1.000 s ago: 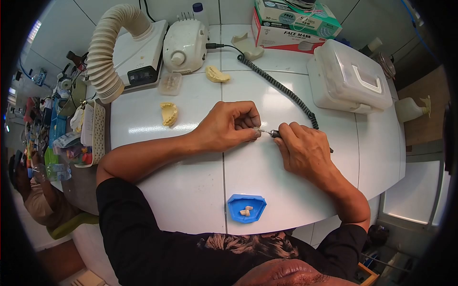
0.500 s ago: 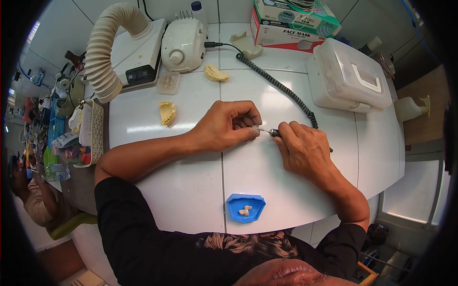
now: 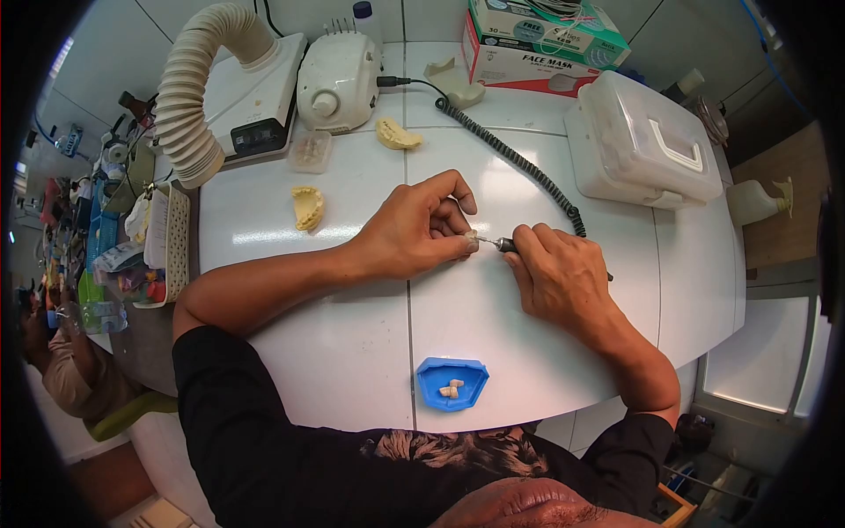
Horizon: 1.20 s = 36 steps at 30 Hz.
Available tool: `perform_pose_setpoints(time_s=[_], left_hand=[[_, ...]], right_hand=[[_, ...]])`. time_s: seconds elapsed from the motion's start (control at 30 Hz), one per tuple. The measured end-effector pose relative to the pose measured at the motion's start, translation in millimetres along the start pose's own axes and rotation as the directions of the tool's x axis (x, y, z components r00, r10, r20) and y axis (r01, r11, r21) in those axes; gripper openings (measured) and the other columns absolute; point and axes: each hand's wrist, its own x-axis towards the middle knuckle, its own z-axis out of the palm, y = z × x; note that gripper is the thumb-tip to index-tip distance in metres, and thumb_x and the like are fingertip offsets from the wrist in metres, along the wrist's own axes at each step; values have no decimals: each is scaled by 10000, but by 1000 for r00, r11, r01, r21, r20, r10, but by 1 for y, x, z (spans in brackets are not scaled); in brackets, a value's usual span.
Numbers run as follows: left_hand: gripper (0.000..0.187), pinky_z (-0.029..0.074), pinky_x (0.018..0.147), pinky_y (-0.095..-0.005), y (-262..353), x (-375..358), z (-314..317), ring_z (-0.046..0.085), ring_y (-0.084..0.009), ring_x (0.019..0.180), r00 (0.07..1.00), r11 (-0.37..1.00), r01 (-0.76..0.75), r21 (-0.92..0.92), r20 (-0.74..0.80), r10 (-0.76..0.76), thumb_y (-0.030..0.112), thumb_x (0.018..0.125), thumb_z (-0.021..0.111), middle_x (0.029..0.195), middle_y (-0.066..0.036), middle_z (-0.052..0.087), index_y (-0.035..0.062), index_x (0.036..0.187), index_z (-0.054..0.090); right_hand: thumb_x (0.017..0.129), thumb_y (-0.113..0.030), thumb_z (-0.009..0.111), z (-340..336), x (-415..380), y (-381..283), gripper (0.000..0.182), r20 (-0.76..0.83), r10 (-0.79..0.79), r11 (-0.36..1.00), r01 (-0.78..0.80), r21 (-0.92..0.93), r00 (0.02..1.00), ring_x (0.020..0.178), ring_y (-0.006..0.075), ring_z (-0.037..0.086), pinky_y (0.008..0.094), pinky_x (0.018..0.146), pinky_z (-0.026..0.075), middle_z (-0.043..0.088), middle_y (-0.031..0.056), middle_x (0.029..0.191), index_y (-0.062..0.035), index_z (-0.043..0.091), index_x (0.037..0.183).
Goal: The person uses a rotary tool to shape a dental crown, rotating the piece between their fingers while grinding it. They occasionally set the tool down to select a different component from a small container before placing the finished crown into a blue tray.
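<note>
My left hand (image 3: 414,227) pinches a small whitish tooth-like piece (image 3: 473,235) between thumb and fingertips, its index finger raised and curved above. Most of the piece is hidden by the fingers. In my right hand (image 3: 563,271) is a dental handpiece (image 3: 505,245), gripped like a pen, with its thin bur pointing left right at the piece. A coiled black cord (image 3: 528,167) runs from the white control unit (image 3: 339,86) toward the right hand. Closer to my body, a blue tray (image 3: 428,398) holds several small tooth-coloured pieces (image 3: 451,389).
Two yellowish dental casts (image 3: 308,209) (image 3: 399,135) lie beyond my left arm, near a small clear box (image 3: 311,153). A ribbed hose (image 3: 183,132) arches at the back left. A lidded plastic case (image 3: 642,145) and face mask boxes (image 3: 537,69) stand at the right and back. Another person (image 3: 75,370) sits far left.
My left index finger has lifted away from the piece and straightened a little. The right hand and handpiece stay in nearly the same place.
</note>
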Motion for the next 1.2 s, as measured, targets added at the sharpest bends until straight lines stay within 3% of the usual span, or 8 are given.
perform_pose_setpoints(time_s=[0.13, 0.33, 0.63, 0.73, 0.83, 1.2], left_hand=[[320, 630, 840, -261, 4, 0, -2, 788, -131, 948, 998, 999, 46, 15, 47, -47, 13, 1000, 773, 975, -115, 807, -2, 1229, 551], [274, 631, 823, -279, -2, 0, -1, 791, -135, 882, 1000, 999, -9, -47, 29, 10, 25, 992, 785, 942, -121, 814, -15, 1177, 587], [225, 666, 912, -285, 6, -1, -2, 792, -159, 973, 996, 998, 56, -22, 75, -54, -12, 1026, 755, 1027, -141, 793, -39, 1200, 614], [190, 668, 910, -289, 8, 0, -3, 792, -159, 974, 994, 997, 73, -24, 89, -71, -21, 1028, 748, 1031, -138, 791, -41, 1174, 627], [161, 657, 812, -275, 4, 0, -2, 789, -145, 888, 997, 997, 38, -72, 70, -33, -24, 1008, 763, 953, -116, 784, -42, 1108, 638], [139, 664, 846, -287, 7, 0, -5, 783, -158, 969, 988, 992, 95, -81, 126, -84, -19, 1040, 743, 1024, -126, 786, -30, 1134, 642]], right_hand=[[1017, -240, 778, -1, 1, -2, 235, 3, 8, 1000, -8, -6, 1000, 599, 263, 667, 407, 539, 509, 587, 70, 747, -70, 625, 966], [1020, -238, 775, 2, 1, -1, 233, -16, 19, 1000, -19, -2, 1000, 603, 261, 668, 407, 536, 507, 588, 72, 749, -67, 626, 969], [1021, -235, 772, 2, 1, -1, 224, -15, 15, 1000, -15, -13, 1000, 605, 258, 668, 408, 536, 505, 596, 72, 749, -69, 629, 974], [1021, -233, 771, 2, 0, -1, 222, -18, 19, 1000, -20, -10, 1000, 611, 259, 672, 406, 540, 508, 599, 72, 752, -70, 628, 973], [1021, -230, 769, 0, 1, -1, 219, -3, 22, 1000, -22, -2, 1000, 617, 261, 676, 405, 547, 512, 603, 73, 754, -71, 628, 970], [1030, -226, 756, 2, 0, 1, 216, -8, 35, 999, -35, 19, 999, 618, 269, 667, 414, 547, 510, 594, 75, 755, -68, 623, 966]])
